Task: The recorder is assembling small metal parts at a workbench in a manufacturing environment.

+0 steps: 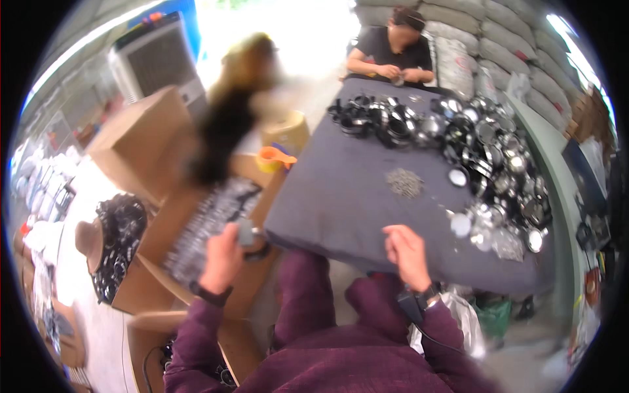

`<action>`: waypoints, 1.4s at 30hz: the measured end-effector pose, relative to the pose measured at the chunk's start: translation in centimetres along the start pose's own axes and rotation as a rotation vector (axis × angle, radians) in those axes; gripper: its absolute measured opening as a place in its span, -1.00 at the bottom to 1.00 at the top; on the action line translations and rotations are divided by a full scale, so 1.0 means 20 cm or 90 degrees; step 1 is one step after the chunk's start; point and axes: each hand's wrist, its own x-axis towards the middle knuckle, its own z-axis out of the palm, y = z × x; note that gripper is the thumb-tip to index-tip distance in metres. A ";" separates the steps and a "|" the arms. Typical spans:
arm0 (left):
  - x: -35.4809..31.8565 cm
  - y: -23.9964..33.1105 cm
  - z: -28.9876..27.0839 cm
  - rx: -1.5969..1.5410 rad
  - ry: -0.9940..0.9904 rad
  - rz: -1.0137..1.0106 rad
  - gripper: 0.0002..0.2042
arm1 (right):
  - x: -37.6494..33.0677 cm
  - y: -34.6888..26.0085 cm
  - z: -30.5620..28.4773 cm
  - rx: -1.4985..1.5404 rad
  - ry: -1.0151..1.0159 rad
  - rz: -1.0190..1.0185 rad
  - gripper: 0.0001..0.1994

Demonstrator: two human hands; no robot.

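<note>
My left hand (221,257) is closed around a blurred grey piece with a dark curved part (246,234), just off the table's near left corner and beside an open carton. I cannot make out its exact kind. My right hand (407,254) is over the near edge of the grey-covered table (334,203), with its fingers curled together. Anything between those fingers is too small or hidden to see. Beyond it lies a pile of small metal pieces (404,183). Many shiny round metal parts with black bands (485,154) are heaped along the right side.
Cardboard cartons (147,141) stand at the left, one filled with shiny parts (209,226). An orange scoop (272,159) sits near the table's left edge. Across the table another person (393,56) works with both hands. A blurred person (236,105) is at the far left. Stacked sacks (452,62) line the back.
</note>
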 end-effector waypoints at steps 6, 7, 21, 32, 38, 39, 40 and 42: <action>0.20 0.47 0.34 -0.063 -0.076 0.265 -0.81 | -0.07 -0.16 0.15 0.198 -0.273 0.186 -0.46; 0.21 0.51 0.39 -0.049 -0.098 0.293 -0.79 | -0.10 -0.17 0.15 0.246 -0.265 0.216 -0.53; 0.27 0.72 0.75 -0.821 -0.256 -0.252 -0.50 | 0.09 0.08 0.04 -0.154 -0.088 -0.023 -0.73; 0.24 0.67 1.03 -0.728 -0.228 -0.185 -0.52 | 0.08 -0.03 -0.36 -0.598 0.161 -0.128 -0.85; 0.24 0.64 1.08 -0.704 -0.185 -0.092 -0.49 | 0.15 -0.20 -0.78 -0.960 0.308 -0.131 -0.82; 0.23 0.64 1.08 -0.704 -0.184 -0.095 -0.49 | 0.17 -0.21 -0.80 -0.976 0.307 -0.090 -0.81; 0.23 0.63 1.08 -0.695 -0.187 -0.093 -0.49 | 0.20 -0.20 -0.83 -0.977 0.304 -0.092 -0.81; 0.23 0.64 1.07 -0.686 -0.188 -0.090 -0.49 | 0.26 -0.14 -0.89 -1.046 0.184 -0.122 -0.83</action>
